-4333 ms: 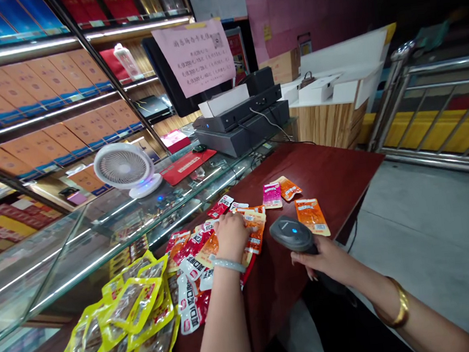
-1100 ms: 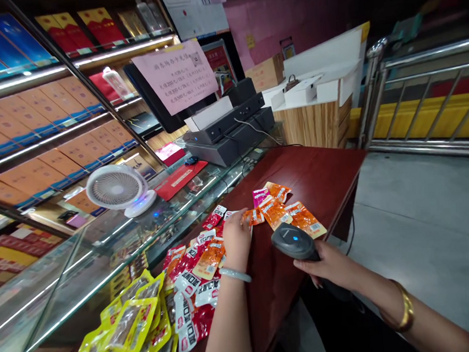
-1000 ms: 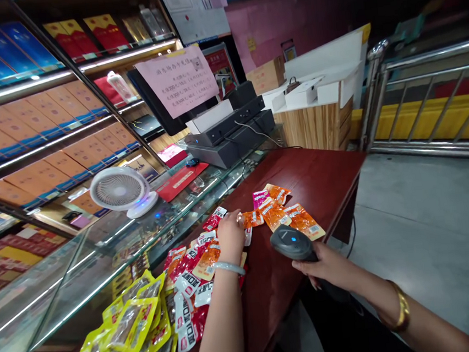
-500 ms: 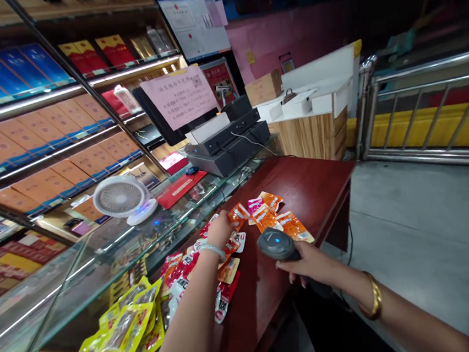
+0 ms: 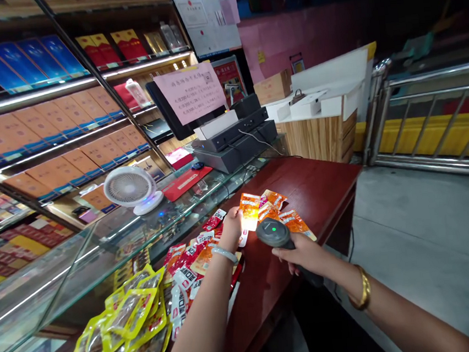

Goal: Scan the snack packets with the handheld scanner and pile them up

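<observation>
My left hand (image 5: 233, 227) pinches an orange snack packet (image 5: 250, 210) by its side, and bright light falls on that packet. In my right hand (image 5: 304, 253) is a dark barcode scanner (image 5: 273, 232), its head pointing at the packet and a green light glowing on top. Several orange and pink packets (image 5: 295, 223) lie on the desk just beyond the scanner. Beneath my left wrist spreads a heap of red, white and orange packets (image 5: 186, 275). Closer to me, yellow-edged clear packets (image 5: 128, 319) are piled at the lower left.
A glass display counter (image 5: 98, 266) runs along the left of the dark red desk (image 5: 313, 182). On it stand a white fan (image 5: 131, 187), a red envelope (image 5: 187, 182) and a monitor (image 5: 170, 113) with a pink sign. Metal railing (image 5: 432, 123) stands at the right.
My left hand has lifted the orange packet from the heap and turned it upright before the scanner. Light now shines on the packet, and the scanner's indicator has gone from blue to green.
</observation>
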Available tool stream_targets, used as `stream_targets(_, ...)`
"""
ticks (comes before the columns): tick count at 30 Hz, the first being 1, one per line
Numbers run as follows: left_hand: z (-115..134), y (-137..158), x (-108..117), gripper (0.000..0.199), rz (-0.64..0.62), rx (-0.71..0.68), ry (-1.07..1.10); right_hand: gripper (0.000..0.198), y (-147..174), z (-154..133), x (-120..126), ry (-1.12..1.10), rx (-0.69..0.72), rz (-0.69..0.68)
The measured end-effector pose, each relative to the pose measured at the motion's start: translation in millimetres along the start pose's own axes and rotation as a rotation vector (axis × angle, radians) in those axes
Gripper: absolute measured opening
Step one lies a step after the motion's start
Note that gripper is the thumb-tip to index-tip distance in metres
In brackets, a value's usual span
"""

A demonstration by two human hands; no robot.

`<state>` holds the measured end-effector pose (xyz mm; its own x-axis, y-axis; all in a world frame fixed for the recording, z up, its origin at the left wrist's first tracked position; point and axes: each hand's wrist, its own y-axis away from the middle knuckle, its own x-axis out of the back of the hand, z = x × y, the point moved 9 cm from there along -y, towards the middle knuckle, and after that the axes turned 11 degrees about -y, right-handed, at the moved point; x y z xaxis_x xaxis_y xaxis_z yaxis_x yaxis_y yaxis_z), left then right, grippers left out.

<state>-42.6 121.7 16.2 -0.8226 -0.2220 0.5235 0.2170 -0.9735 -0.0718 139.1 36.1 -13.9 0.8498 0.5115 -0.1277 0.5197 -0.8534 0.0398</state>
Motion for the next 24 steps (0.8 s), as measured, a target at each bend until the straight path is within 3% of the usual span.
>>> stream_targets(2,4.9,-4.0,-17.1,0.04,-0.099,-0.023,0.103,0.029,-1.3,-0.2,5.3,0.0,-0.009,0.032)
stream_targets(4,11.9,-8.6,-24.1,0.042,-0.155,-0.083,0.061,0.029,-2.1,-0.2,10.3,-0.005,-0.024,0.065)
stream_targets(8,19.6,-12.2,-2.4,0.036,-0.118,-0.243,-0.478,0.029,-1.6,3.5,15.7,-0.011,-0.066,0.092)
stream_targets(11,12.4,-2.2,10.0,0.029,-0.224,-0.316,-0.967,0.028,-1.1,7.8,17.1,-0.01,-0.074,0.086)
stream_targets(14,4.5,9.4,18.6,0.035,-0.315,-0.3,-1.21,0.029,-1.6,11.4,17.8,0.007,-0.069,0.079)
stream_targets(19,7.9,14.3,18.0,0.019,-0.384,-0.257,-1.225,0.029,-2.4,15.4,17.5,0.049,-0.066,0.054)
stream_targets(24,13.1,10.8,25.4,0.017,-0.402,-0.238,-1.163,0.029,-2.9,17.8,18.0,0.043,-0.067,0.045)
